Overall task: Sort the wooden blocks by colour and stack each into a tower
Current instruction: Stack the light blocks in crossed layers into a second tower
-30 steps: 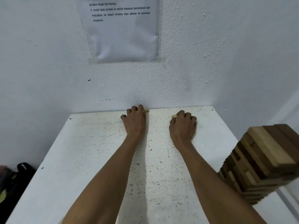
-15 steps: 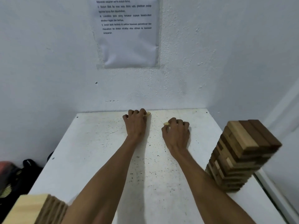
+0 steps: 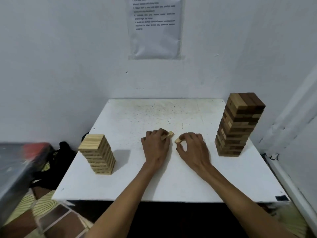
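This is looking like a makeshift task station set up in a plain room. A small white table (image 3: 171, 186) is sitting pushed into a corner of bare, rough-plastered white walls (image 3: 68, 48). A printed instruction sheet (image 3: 155, 28) in a clear sleeve is hanging taped to the wall above it. A pale block tower (image 3: 97, 153) and a mixed block tower (image 3: 238, 124) are standing on the tabletop, well apart. A black bag (image 3: 63, 152) is lying on the floor at the left.

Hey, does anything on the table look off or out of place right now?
The tall tower on the right of the table mixes dark and light blocks, so it looks unsorted. The short tower on the left is all light wood. Nothing looks spilled or fallen.
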A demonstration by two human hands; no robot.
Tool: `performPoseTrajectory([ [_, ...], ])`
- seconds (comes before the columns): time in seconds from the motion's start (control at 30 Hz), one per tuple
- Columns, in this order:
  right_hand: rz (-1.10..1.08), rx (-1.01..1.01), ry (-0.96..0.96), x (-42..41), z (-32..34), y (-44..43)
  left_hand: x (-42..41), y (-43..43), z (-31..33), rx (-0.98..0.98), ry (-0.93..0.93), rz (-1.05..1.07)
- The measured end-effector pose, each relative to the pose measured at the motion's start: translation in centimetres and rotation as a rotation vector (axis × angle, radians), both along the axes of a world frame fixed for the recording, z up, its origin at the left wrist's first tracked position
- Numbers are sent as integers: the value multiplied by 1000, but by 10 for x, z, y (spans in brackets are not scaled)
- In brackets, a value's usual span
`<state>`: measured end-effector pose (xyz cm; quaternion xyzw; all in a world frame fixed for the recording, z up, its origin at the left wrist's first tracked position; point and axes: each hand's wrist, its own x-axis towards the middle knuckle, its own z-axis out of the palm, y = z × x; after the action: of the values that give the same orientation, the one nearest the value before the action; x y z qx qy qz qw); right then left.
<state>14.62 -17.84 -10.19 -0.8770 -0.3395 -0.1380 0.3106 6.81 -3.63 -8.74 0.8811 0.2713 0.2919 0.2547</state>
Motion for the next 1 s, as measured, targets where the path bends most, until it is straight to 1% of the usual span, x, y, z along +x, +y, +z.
performPoseTrajectory([
  [0.2,143,2,29,-45,-2,-34,-57,-37,-1,-37,26,14],
  [0.3,174,-1,24,-50,-1,-39,-71,-47,-1,-88,-8,-7],
  [0.43,183,9,26,-50,0,-39,-79,-41,1,-192,-72,-27],
  [0.53,188,5,43,-50,1,-39,-79,-32,2,-242,-129,-1],
  [0.63,212,29,97,-46,3,-37,-76,-22,5,-244,-75,0],
  [0.7,213,22,132,-42,5,-35,-73,-17,9,-291,-46,-46],
  [0.8,243,-7,133,-35,6,-36,-80,-11,16,-356,-40,-125],
  [0.9,312,-56,180,-27,8,-41,-92,-2,21,-326,70,-266],
  [1.0,378,-100,190,-20,9,-43,-95,5,24,-241,135,-368],
])
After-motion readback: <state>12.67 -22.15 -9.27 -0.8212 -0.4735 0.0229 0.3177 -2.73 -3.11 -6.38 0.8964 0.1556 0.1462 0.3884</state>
